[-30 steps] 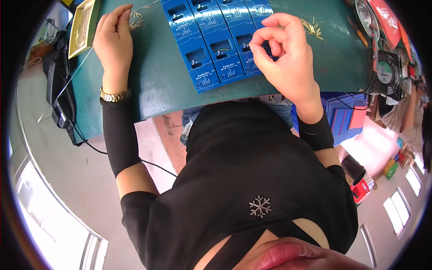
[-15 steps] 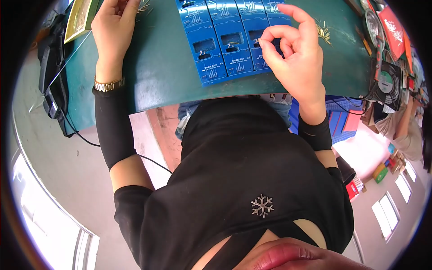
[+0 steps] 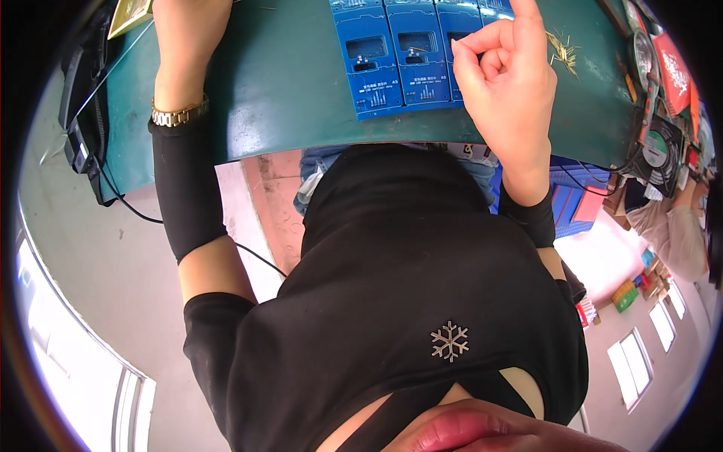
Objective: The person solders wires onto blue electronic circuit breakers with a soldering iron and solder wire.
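Observation:
A blue sheet of joined circuit boards (image 3: 376, 83) lies on the green tabletop, cut off by the upper edge. Each board has cutouts and white printing, and thin gold pins show in some of the cutouts. My right hand (image 3: 516, 87) is over the sheet's right side, thumb and index finger pinched close to a cutout. Whatever the pinch holds is too small to make out. At the upper left, my left hand (image 3: 190, 34) is over the table, apart from the boards, beside a yellow-rimmed tray. Its fingers are out of the picture.
The yellow-rimmed tray (image 3: 129, 16) stands at the table's far left. Loose gold pins (image 3: 563, 54) are heaped right of my right hand. Along the right edge are a black fan (image 3: 657, 149), red packets (image 3: 672, 68) and cables. Another person's sleeve (image 3: 670, 233) shows beyond.
The view has shifted, so boards and table sit higher and further right. My right hand stays pinched over the boards. My left hand's fingers have passed out of the upper edge.

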`<action>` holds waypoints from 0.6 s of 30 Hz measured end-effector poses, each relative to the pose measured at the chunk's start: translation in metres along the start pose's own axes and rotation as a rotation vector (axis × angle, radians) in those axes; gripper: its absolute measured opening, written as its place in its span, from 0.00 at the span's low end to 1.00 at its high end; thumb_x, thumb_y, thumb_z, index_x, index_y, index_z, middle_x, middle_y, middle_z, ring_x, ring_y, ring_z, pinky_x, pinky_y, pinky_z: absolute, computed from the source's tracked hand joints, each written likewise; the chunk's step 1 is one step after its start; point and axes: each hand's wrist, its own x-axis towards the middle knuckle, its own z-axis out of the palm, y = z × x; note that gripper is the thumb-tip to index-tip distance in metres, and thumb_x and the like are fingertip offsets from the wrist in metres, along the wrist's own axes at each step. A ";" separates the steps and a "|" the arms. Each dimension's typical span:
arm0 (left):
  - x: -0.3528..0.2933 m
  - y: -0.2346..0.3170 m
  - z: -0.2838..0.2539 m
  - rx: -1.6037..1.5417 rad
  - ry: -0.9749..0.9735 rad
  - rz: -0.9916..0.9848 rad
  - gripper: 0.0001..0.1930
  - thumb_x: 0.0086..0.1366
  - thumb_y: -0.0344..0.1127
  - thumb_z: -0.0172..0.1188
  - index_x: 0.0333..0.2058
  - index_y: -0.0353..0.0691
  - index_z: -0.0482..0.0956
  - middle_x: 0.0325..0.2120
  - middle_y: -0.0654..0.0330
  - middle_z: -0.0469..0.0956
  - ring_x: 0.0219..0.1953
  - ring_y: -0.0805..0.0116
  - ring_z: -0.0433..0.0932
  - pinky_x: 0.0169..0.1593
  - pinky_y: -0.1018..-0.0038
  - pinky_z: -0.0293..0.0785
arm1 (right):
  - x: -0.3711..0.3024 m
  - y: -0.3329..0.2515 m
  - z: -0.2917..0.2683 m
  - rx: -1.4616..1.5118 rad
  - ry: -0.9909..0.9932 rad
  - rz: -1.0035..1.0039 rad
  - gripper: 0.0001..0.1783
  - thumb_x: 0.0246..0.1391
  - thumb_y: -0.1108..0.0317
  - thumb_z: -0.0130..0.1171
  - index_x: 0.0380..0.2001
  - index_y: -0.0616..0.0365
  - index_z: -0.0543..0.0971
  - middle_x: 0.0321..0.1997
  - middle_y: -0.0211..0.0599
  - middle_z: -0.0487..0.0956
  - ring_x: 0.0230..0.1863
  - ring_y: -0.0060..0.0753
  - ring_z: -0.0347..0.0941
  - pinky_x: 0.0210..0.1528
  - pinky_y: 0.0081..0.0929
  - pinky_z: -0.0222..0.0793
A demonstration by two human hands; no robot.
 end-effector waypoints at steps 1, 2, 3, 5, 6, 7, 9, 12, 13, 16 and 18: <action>0.001 -0.001 0.001 0.004 -0.013 -0.055 0.04 0.65 0.25 0.60 0.36 0.32 0.81 0.26 0.67 0.77 0.28 0.79 0.73 0.33 0.82 0.70 | 0.002 0.009 0.009 0.270 0.186 -0.386 0.44 0.46 0.86 0.60 0.68 0.62 0.57 0.21 0.31 0.73 0.18 0.19 0.65 0.25 0.16 0.61; 0.001 -0.001 0.001 0.005 -0.014 -0.052 0.04 0.65 0.25 0.60 0.36 0.32 0.81 0.26 0.67 0.77 0.28 0.79 0.73 0.33 0.82 0.70 | -0.002 0.005 0.001 0.270 0.189 -0.386 0.44 0.46 0.86 0.60 0.68 0.62 0.57 0.21 0.31 0.73 0.18 0.19 0.65 0.25 0.16 0.61; -0.001 -0.001 0.001 -0.002 -0.017 -0.160 0.04 0.65 0.25 0.59 0.36 0.32 0.81 0.26 0.67 0.77 0.27 0.79 0.73 0.33 0.82 0.70 | -0.003 -0.018 -0.009 0.036 0.032 -0.084 0.38 0.48 0.85 0.59 0.64 0.62 0.62 0.21 0.32 0.73 0.18 0.20 0.66 0.25 0.17 0.62; -0.003 0.006 -0.002 -0.007 -0.018 -0.261 0.05 0.65 0.25 0.58 0.36 0.32 0.81 0.25 0.66 0.77 0.27 0.79 0.73 0.33 0.82 0.70 | -0.008 -0.023 -0.019 -0.195 -0.121 0.214 0.33 0.49 0.85 0.59 0.61 0.62 0.67 0.22 0.32 0.73 0.19 0.21 0.67 0.25 0.18 0.63; -0.001 0.010 0.001 -0.007 -0.018 -0.256 0.05 0.65 0.25 0.58 0.36 0.32 0.82 0.25 0.66 0.77 0.26 0.79 0.73 0.32 0.82 0.70 | -0.016 -0.007 -0.022 -0.203 -0.106 0.133 0.30 0.49 0.82 0.64 0.57 0.60 0.71 0.26 0.28 0.77 0.18 0.15 0.61 0.24 0.14 0.59; -0.001 0.012 0.001 0.003 -0.010 -0.258 0.05 0.66 0.25 0.58 0.36 0.32 0.82 0.24 0.66 0.77 0.26 0.79 0.73 0.32 0.81 0.70 | -0.020 0.003 -0.023 -0.201 -0.100 0.049 0.27 0.48 0.80 0.68 0.54 0.59 0.75 0.30 0.24 0.82 0.18 0.09 0.55 0.23 0.10 0.56; 0.000 0.012 0.000 0.011 -0.010 -0.235 0.05 0.66 0.25 0.58 0.36 0.32 0.82 0.24 0.66 0.77 0.26 0.80 0.73 0.32 0.81 0.70 | -0.021 0.010 -0.028 -0.253 -0.110 -0.043 0.20 0.48 0.80 0.68 0.47 0.59 0.79 0.31 0.26 0.82 0.18 0.10 0.56 0.23 0.11 0.57; -0.001 0.011 0.000 0.032 0.019 -0.216 0.04 0.65 0.25 0.58 0.36 0.33 0.81 0.24 0.66 0.77 0.27 0.79 0.73 0.33 0.81 0.70 | -0.022 0.007 -0.028 -0.279 -0.122 -0.115 0.10 0.48 0.79 0.70 0.36 0.60 0.84 0.34 0.30 0.81 0.19 0.12 0.60 0.23 0.13 0.60; -0.001 0.011 0.000 0.043 0.048 -0.220 0.04 0.65 0.25 0.58 0.35 0.33 0.81 0.25 0.66 0.77 0.27 0.79 0.73 0.33 0.81 0.70 | -0.022 0.005 -0.028 -0.254 -0.123 -0.094 0.06 0.47 0.78 0.70 0.31 0.61 0.85 0.35 0.31 0.80 0.19 0.14 0.63 0.23 0.14 0.62; 0.000 -0.001 0.000 0.037 0.053 -0.146 0.03 0.65 0.25 0.58 0.35 0.33 0.80 0.25 0.66 0.76 0.27 0.79 0.72 0.33 0.81 0.69 | -0.020 0.015 -0.032 -0.295 -0.147 -0.268 0.09 0.46 0.77 0.70 0.34 0.60 0.85 0.36 0.33 0.80 0.24 0.20 0.70 0.26 0.18 0.67; 0.001 -0.003 -0.001 0.043 0.035 -0.128 0.03 0.65 0.25 0.58 0.34 0.33 0.80 0.24 0.67 0.75 0.27 0.79 0.72 0.32 0.81 0.69 | -0.023 0.015 -0.037 -0.394 -0.156 -0.307 0.13 0.46 0.76 0.70 0.38 0.57 0.85 0.36 0.30 0.80 0.27 0.23 0.71 0.30 0.19 0.68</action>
